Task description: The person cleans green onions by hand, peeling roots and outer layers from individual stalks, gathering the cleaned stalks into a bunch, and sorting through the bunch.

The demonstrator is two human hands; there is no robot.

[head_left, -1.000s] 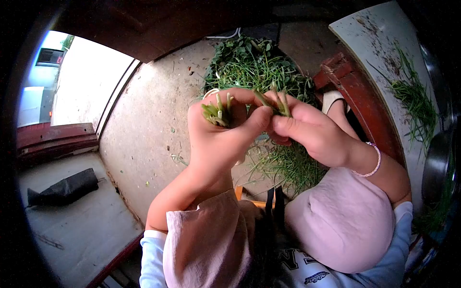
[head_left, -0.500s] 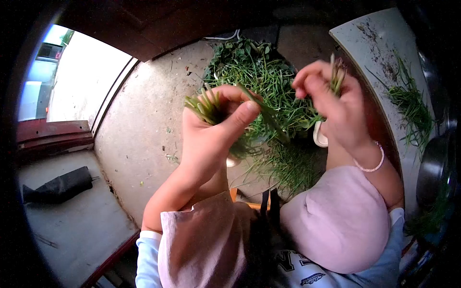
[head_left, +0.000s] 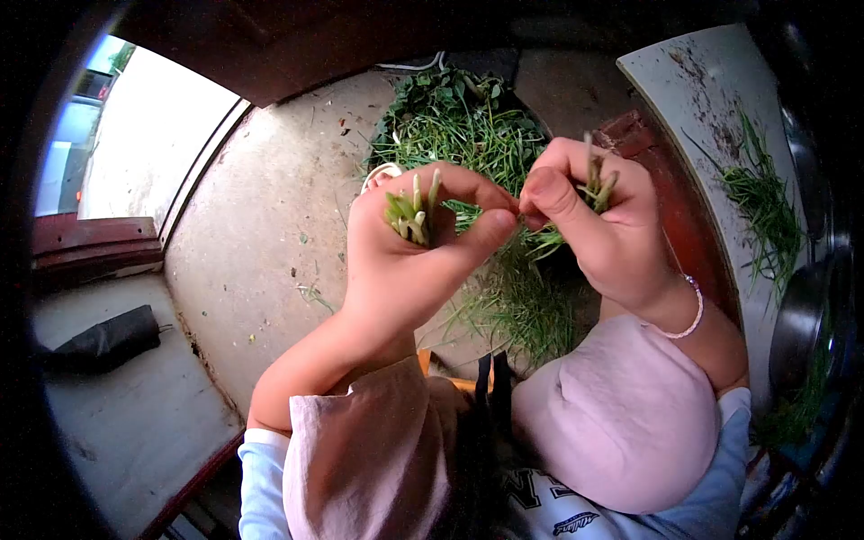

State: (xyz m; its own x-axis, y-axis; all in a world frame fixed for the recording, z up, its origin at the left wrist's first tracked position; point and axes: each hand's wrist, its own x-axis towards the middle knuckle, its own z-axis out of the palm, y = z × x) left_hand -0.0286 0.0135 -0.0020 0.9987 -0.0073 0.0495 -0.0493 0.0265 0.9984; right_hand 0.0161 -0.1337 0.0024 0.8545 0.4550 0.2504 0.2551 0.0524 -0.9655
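Note:
My left hand (head_left: 396,261) is closed around a small bunch of thin green stems (head_left: 412,214), whose pale ends stick up past the palm. A few browner stems (head_left: 598,191) stand out of my right hand (head_left: 603,243), which is closed as well. Thumb and forefinger of both hands meet in a pinch; anything tiny between the tips is too small to make out. Beneath the hands a heap of long grassy greens and leaves (head_left: 459,117) rests low near the floor, with more loose blades (head_left: 531,306) hanging toward my knees.
On the right, a white board (head_left: 661,63) carries soil crumbs and loose greens (head_left: 765,202), with a dark metal pan (head_left: 796,310) near it. A black bundle (head_left: 108,337) lies on a grey surface at left. Scraps dot the concrete floor (head_left: 261,198).
My right hand has moved left and down, and my left hand slightly right, so their fingertips now meet. The long blade that stuck out from the left fingers no longer shows there.

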